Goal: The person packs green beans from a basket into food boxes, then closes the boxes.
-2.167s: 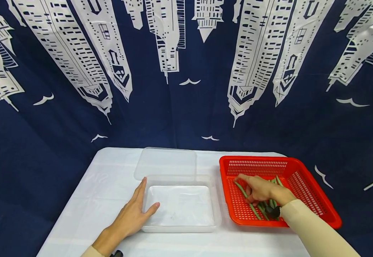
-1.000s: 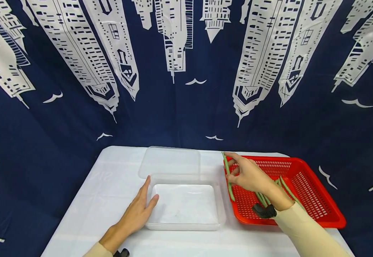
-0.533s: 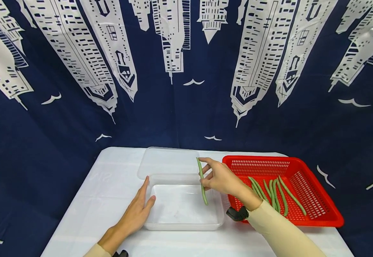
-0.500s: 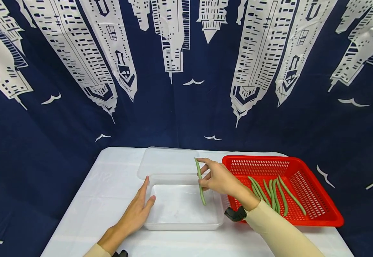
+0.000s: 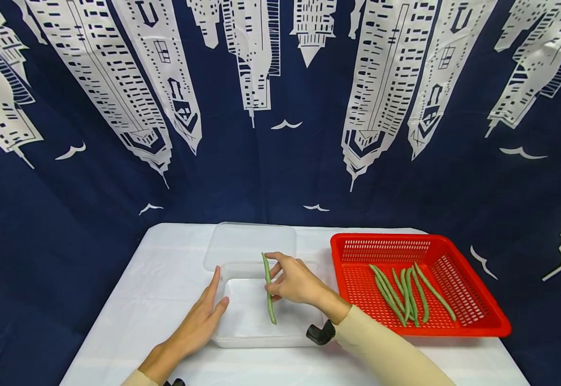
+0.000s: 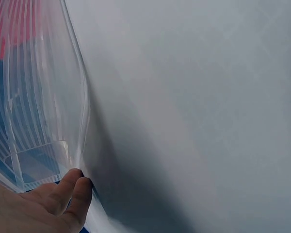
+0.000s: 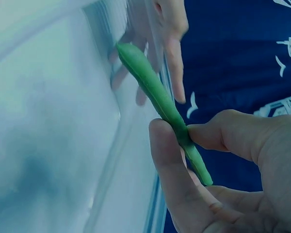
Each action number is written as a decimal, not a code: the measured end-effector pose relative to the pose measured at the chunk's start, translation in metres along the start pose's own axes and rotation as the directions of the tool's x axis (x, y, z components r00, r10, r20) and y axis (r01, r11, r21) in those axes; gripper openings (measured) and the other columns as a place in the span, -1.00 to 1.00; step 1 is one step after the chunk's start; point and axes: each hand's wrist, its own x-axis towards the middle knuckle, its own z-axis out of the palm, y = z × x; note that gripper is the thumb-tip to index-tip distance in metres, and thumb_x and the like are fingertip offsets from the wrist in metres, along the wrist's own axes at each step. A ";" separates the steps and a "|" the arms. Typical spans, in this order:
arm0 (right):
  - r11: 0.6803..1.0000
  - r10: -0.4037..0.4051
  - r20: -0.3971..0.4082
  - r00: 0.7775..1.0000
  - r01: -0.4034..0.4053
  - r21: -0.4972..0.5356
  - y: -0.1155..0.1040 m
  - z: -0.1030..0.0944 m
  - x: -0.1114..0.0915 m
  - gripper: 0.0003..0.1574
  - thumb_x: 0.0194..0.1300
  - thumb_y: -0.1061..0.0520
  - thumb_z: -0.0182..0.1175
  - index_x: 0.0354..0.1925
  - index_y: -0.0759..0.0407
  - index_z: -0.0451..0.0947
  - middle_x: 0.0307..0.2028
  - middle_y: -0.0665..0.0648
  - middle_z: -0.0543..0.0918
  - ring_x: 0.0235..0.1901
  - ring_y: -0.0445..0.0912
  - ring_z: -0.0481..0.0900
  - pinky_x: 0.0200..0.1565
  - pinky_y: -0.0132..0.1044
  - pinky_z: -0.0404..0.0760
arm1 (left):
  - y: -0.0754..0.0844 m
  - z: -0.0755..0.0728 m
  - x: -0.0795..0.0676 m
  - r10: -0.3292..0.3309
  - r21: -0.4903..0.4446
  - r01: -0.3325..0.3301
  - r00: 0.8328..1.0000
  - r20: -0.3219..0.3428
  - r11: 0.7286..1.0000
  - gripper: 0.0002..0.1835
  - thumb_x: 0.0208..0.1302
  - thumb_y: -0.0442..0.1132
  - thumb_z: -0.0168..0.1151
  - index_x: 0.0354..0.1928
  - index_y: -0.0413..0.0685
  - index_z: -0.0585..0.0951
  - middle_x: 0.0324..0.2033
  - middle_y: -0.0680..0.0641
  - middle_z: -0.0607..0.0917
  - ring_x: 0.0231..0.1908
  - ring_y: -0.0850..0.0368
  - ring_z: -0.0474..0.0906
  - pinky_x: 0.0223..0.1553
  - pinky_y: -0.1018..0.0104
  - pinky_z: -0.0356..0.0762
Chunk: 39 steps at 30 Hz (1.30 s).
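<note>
A green bean (image 5: pixel 269 295) is pinched between the thumb and fingers of my right hand (image 5: pixel 296 281), over the clear plastic container (image 5: pixel 271 341). In the right wrist view the same bean (image 7: pixel 153 90) slants across in front of the container's wall. My left hand (image 5: pixel 197 320) lies along the container's left side with fingers straight and thumb spread over the rim. The left wrist view shows the left fingertips (image 6: pixel 80 196) at the container's edge. Several more green beans (image 5: pixel 408 295) lie in the red basket (image 5: pixel 483 316) to the right.
A clear flat lid (image 5: pixel 251 241) lies behind the container on the white table (image 5: pixel 164 257). Beyond the table hangs a navy cloth (image 5: pixel 261 166) printed with white buildings. The red basket's left wall stands close to the container's right side.
My right hand has picked the bean out of the red basket and carried it left over the container. My left hand stays at the container's left side.
</note>
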 end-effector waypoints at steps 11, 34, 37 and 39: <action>1.000 0.013 0.001 1.000 -0.013 0.021 -0.006 0.037 0.014 0.05 0.37 0.36 0.60 0.70 0.35 0.39 -0.04 0.23 0.87 -0.41 -0.04 0.95 -0.28 -0.24 0.91 | -0.004 0.003 0.000 0.010 -0.007 -0.010 1.000 0.000 1.000 -0.17 0.96 0.11 -0.12 0.96 0.21 -0.24 0.93 -0.23 -0.04 0.88 -0.39 -0.03 0.79 -0.60 0.04; 0.999 0.045 -0.036 0.998 -0.045 -0.002 -0.013 0.068 0.026 0.07 0.34 0.33 0.65 0.68 0.37 0.40 -0.19 0.13 0.90 -0.45 -0.03 0.94 -0.29 -0.34 0.81 | -0.004 0.002 0.001 0.011 -0.020 -0.011 1.000 0.007 1.000 -0.18 0.97 0.06 -0.14 0.96 0.21 -0.26 0.91 -0.30 -0.02 0.86 -0.43 -0.01 0.77 -0.64 0.05; 0.999 0.050 -0.038 0.998 -0.051 -0.003 -0.014 0.063 0.023 0.03 0.37 0.32 0.63 0.68 0.34 0.43 -0.14 0.14 0.90 -0.44 -0.07 0.94 -0.24 -0.26 0.85 | -0.003 0.002 0.000 0.011 -0.020 -0.011 1.000 0.008 1.000 -0.18 0.97 0.06 -0.15 0.96 0.20 -0.26 0.91 -0.30 -0.02 0.87 -0.43 -0.02 0.77 -0.64 0.04; 0.999 0.048 -0.039 0.998 -0.049 -0.012 -0.015 0.060 0.021 -0.01 0.40 0.29 0.62 0.66 0.33 0.45 -0.12 0.15 0.90 -0.43 -0.08 0.94 -0.20 -0.21 0.86 | -0.003 0.002 0.000 0.012 -0.016 -0.012 1.000 0.007 1.000 -0.18 0.97 0.04 -0.14 0.96 0.18 -0.25 0.91 -0.30 -0.02 0.87 -0.43 -0.02 0.77 -0.64 0.04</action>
